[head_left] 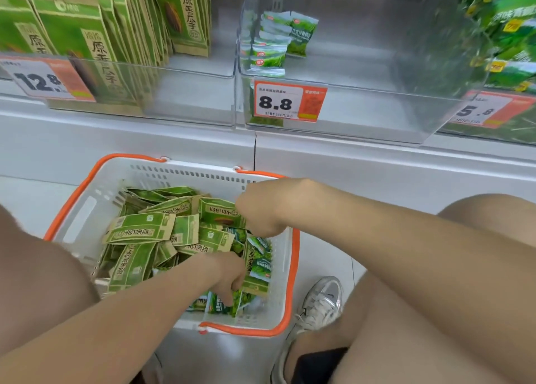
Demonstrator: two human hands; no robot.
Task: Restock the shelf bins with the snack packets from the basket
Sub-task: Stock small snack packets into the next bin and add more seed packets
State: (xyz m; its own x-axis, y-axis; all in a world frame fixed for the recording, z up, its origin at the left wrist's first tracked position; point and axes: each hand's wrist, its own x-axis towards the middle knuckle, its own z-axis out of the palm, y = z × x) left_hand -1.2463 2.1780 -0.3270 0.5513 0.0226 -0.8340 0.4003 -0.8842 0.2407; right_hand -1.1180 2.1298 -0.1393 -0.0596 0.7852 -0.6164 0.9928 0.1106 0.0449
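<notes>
A white basket (95,206) with orange handles sits on the floor, full of green and tan snack packets (139,230) and small green pea packets (258,263). My left hand (229,277) reaches down into the near right corner, fingers curled among small green packets (223,305). My right hand (256,212) hovers at the basket's right side, fingers curled down onto a tan and green packet (220,212). Above, the middle clear shelf bin (377,116) holds a few small green packets (275,41) at its left.
The left bin (188,99) holds upright tan and green bags (87,35). The right bin holds bright green bags (510,35). Price tags read 12.8 (43,79), 8.8 (287,100) and 5.8 (484,111). My knees and a grey sneaker (319,302) flank the basket.
</notes>
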